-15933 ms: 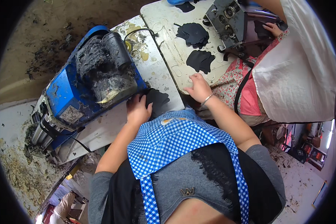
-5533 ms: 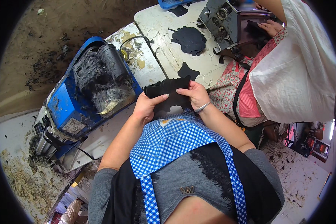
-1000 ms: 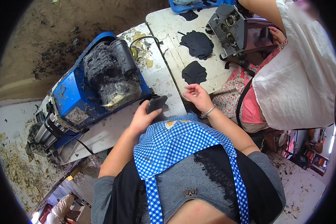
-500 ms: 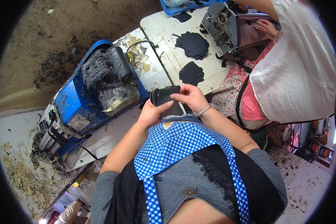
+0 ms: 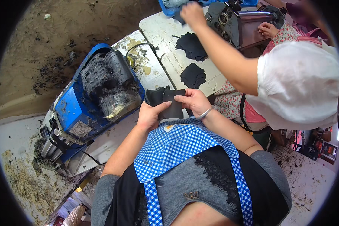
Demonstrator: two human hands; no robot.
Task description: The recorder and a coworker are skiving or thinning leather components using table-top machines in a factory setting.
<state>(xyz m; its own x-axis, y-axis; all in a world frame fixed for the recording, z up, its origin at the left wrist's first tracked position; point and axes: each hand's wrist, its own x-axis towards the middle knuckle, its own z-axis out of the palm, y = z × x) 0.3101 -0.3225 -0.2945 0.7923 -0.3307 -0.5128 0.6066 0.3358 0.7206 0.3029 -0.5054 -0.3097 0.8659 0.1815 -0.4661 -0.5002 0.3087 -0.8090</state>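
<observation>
I hold a black leather-like piece (image 5: 168,101) in front of my blue-checked apron, over the near edge of the white worktable (image 5: 165,56). My left hand (image 5: 150,116) grips its lower left side, thumb on top. My right hand (image 5: 193,101), with a metal bangle at the wrist, pinches its right edge. Two more black cut pieces (image 5: 192,75) lie on the table beyond my hands.
A blue machine (image 5: 90,101) caked with dark dust stands at my left on the table. A co-worker in a white top sits at my right, an arm (image 5: 222,52) stretched across to a blue tray (image 5: 173,7). A grey machine (image 5: 237,22) stands at the far right.
My hands have lifted the black piece a little and spread it between them. The co-worker's arm has come across the table toward the blue tray.
</observation>
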